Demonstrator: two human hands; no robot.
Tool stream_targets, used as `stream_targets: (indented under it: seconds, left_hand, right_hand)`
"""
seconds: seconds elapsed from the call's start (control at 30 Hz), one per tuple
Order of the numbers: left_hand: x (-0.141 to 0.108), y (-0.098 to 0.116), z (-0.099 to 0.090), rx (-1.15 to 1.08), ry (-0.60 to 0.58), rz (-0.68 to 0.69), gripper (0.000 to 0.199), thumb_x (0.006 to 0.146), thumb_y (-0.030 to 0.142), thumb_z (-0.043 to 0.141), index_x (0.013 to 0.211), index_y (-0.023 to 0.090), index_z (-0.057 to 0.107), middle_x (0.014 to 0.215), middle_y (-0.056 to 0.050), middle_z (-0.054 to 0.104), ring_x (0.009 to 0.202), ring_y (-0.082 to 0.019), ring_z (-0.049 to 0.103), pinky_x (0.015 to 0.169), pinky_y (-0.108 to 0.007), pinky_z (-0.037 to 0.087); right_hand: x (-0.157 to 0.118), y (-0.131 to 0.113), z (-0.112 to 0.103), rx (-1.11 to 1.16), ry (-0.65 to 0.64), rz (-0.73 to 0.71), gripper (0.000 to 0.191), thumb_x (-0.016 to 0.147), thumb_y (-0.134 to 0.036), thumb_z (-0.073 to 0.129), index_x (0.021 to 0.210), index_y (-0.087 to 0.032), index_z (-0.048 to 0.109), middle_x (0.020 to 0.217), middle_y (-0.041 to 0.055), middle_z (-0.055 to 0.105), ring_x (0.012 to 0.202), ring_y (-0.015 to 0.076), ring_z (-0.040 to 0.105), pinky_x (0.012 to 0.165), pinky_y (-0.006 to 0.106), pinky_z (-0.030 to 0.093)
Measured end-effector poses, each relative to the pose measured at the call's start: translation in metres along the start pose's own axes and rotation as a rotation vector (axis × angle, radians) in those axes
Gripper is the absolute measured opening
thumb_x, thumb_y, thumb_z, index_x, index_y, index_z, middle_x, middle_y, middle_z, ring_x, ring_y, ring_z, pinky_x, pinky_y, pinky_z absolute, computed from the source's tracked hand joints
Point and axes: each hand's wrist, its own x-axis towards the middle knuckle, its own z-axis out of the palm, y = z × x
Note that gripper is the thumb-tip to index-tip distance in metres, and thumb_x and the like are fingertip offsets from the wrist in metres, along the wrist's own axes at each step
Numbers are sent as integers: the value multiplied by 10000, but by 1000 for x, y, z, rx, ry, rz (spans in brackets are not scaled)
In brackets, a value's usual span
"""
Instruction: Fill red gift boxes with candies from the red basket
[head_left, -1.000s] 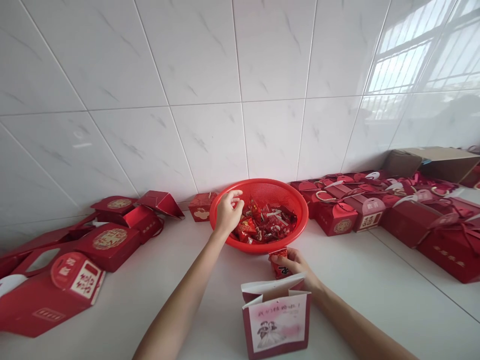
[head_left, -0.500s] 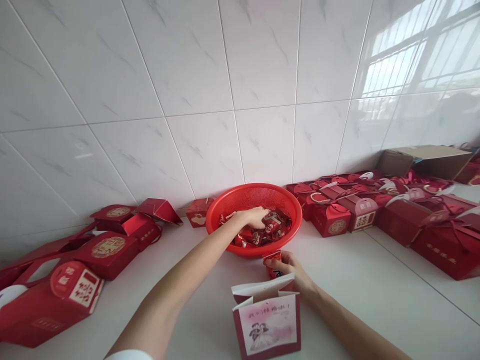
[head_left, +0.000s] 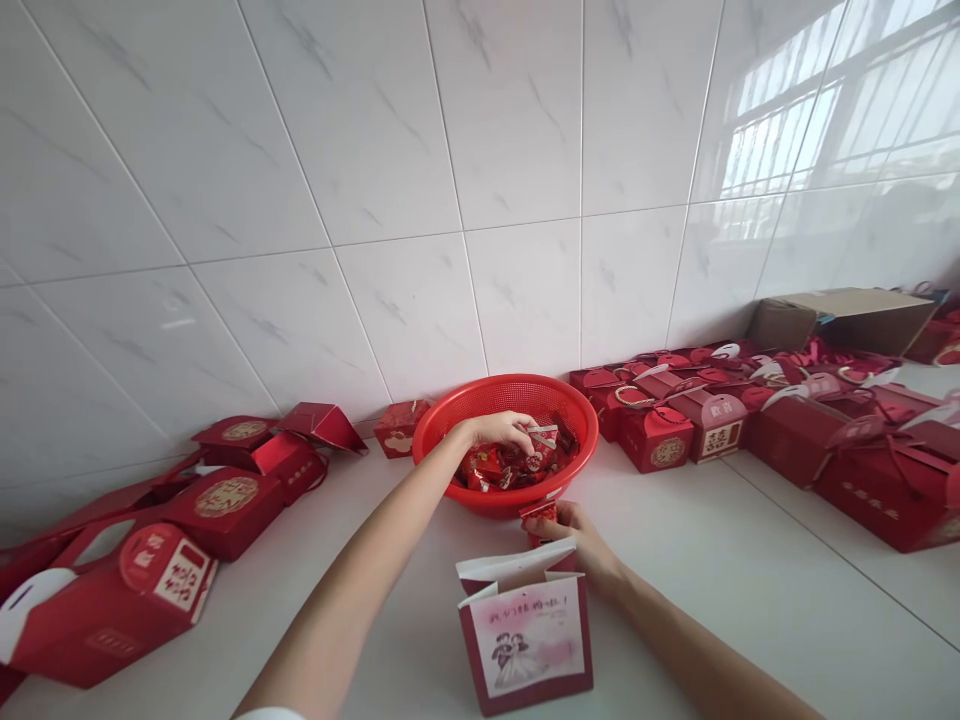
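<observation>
A red plastic basket (head_left: 583, 410) by the tiled wall holds several red wrapped packets (head_left: 491, 468). Over its middle, my left hand (head_left: 506, 432) pinches a small red and white packet (head_left: 543, 447). Just in front of the basket's rim, my right hand (head_left: 576, 528) is closed on a red packet (head_left: 538, 520). Nearest to me stands an upright dark red paper box (head_left: 525, 640) with an open top and a picture of a couple on its front.
Red gift boxes (head_left: 225, 500) are piled at the left, and many more (head_left: 656, 438) line the wall at the right. One small red box (head_left: 397, 428) sits left of the basket. A cardboard box (head_left: 855, 312) lies far right.
My left hand has lifted slightly from the pile, and a red and white packet now shows at its fingertips. My right hand still holds its packet. The view has shifted a little.
</observation>
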Motion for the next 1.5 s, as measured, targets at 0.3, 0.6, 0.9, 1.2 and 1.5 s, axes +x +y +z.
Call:
stream_targets:
  seconds: [0.3,0.6,0.9,1.2,1.5]
  left_hand:
    - [8,-7,16,189,179,2,558,449,250,888,982,223,726,934,-13,755,887,-255,700,705,-293,515]
    - [-10,-11,28,-132,621,199,317,595,288,803,864,180,676,799,13,688,781,-182,639,740,-291,498]
    - [-24,-6,56,-448,746,194,184,730,298,757,857,192,675,803,-9,723,749,-185,687,717,-289,536]
    - [-28,-6,67,-408,676,145,106,785,276,707,822,190,658,817,-18,723,822,-197,691,785,-294,536]
    - [-21,-20,75,-329,1059,271,98,828,265,642,902,202,625,949,-38,736,892,-209,699,836,-320,529]
  right_hand:
    - [-1,-2,-3,-35,29,-21,422,596,-508,860,642,-165,618,566,-18,567,509,99,424,516,255,271]
    - [-13,-20,-1,-46,200,-132,327,638,-440,781,618,-181,583,543,-3,585,495,115,459,500,256,339]
    - [-19,-40,-6,134,690,-313,350,590,-454,837,690,-198,621,619,5,597,577,160,564,531,295,466]
    - [-34,-45,21,-153,382,-312,473,700,-625,789,789,-167,710,726,63,697,556,165,590,563,315,494]
    - [-35,-42,17,-343,396,-291,541,753,-707,710,802,-169,676,582,42,648,520,189,572,493,296,439]
